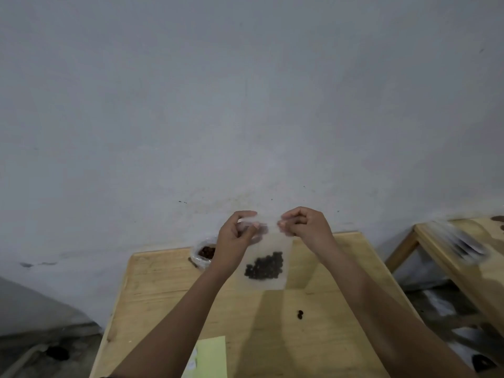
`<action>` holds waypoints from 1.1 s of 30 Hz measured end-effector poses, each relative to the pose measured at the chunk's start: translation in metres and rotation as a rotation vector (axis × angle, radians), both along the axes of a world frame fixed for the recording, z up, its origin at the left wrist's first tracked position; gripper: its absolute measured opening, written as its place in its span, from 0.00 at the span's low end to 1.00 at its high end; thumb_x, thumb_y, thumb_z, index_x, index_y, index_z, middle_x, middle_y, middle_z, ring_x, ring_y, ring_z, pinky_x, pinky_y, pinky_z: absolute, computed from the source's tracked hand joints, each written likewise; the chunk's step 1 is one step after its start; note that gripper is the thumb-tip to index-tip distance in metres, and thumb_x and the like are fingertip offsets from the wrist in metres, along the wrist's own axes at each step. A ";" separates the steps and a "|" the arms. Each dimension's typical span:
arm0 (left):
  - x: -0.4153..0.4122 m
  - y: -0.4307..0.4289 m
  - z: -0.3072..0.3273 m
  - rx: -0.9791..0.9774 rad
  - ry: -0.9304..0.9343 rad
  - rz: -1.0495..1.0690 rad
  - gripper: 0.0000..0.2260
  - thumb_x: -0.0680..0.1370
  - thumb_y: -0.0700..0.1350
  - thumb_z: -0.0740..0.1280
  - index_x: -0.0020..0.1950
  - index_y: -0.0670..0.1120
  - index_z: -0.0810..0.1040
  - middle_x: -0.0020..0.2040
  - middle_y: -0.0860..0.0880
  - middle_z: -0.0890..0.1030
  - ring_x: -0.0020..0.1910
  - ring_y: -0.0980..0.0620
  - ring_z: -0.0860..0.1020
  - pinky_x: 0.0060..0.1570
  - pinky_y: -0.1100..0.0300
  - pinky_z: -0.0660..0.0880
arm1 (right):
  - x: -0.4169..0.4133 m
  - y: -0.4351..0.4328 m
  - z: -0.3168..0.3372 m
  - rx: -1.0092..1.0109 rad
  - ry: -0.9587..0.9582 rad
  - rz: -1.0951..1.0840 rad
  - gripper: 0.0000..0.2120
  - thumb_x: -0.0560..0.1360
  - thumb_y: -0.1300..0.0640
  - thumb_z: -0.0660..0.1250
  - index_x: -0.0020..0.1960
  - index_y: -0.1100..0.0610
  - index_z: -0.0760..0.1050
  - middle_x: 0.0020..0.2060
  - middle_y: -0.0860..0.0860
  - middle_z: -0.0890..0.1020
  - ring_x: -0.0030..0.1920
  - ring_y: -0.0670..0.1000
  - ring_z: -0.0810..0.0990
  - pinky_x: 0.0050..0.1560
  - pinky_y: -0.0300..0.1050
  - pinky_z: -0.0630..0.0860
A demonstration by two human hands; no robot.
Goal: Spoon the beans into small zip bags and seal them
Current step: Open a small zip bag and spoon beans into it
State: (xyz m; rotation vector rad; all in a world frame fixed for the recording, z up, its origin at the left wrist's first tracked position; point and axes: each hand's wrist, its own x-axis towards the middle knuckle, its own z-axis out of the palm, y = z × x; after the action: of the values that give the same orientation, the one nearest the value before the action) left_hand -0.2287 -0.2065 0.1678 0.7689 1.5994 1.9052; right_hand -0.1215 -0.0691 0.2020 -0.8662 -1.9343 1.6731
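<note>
A small clear zip bag (pixel 268 245) hangs above the wooden table (pixel 169 290), with dark beans (pixel 264 266) heaped in its lower part. My left hand (pixel 236 236) pinches the bag's top left corner. My right hand (pixel 302 223) pinches the top edge at the right, fingers curled. The bag's top strip runs between the two hands. At the table's back left stands an open plastic bag of brown beans (pixel 205 253), partly hidden behind my left wrist. No spoon shows.
A loose bean or two (pixel 300 314) lies on the table in front of the bag. A pale green sheet (pixel 211 357) lies at the near edge. A second wooden table (pixel 458 257) with blurred packets stands at the right. A grey wall rises behind.
</note>
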 end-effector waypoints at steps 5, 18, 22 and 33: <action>0.029 0.005 -0.020 -0.045 -0.038 0.029 0.18 0.77 0.38 0.65 0.65 0.48 0.68 0.42 0.49 0.82 0.40 0.50 0.83 0.41 0.58 0.80 | 0.019 0.010 -0.019 -0.193 0.090 -0.121 0.07 0.71 0.64 0.71 0.47 0.57 0.76 0.43 0.59 0.82 0.41 0.51 0.81 0.40 0.34 0.80; 0.098 -0.024 -0.159 -0.457 -0.075 0.308 0.22 0.78 0.40 0.66 0.71 0.49 0.67 0.53 0.45 0.80 0.39 0.53 0.81 0.39 0.59 0.79 | 0.076 -0.055 -0.171 0.010 -0.441 0.005 0.30 0.73 0.60 0.68 0.71 0.56 0.59 0.61 0.55 0.73 0.56 0.51 0.74 0.50 0.39 0.72; 0.109 -0.044 -0.184 -0.591 -0.021 0.289 0.24 0.78 0.37 0.63 0.73 0.47 0.64 0.46 0.50 0.78 0.40 0.50 0.79 0.37 0.62 0.75 | 0.087 -0.072 -0.192 0.105 -0.470 0.119 0.35 0.73 0.64 0.65 0.75 0.57 0.53 0.69 0.54 0.69 0.68 0.51 0.68 0.62 0.42 0.69; 0.115 -0.067 -0.190 -0.807 0.202 0.168 0.29 0.77 0.42 0.66 0.75 0.42 0.58 0.73 0.45 0.62 0.70 0.47 0.64 0.69 0.57 0.63 | 0.090 -0.087 -0.216 0.374 -0.571 0.353 0.28 0.76 0.58 0.63 0.74 0.58 0.58 0.75 0.52 0.53 0.76 0.49 0.50 0.69 0.32 0.49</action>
State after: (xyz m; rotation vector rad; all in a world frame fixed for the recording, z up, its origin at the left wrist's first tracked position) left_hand -0.1137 -0.2732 -0.0222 0.4834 2.3699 1.1087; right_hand -0.0313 -0.1559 -0.0136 -0.9613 -2.8126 1.2350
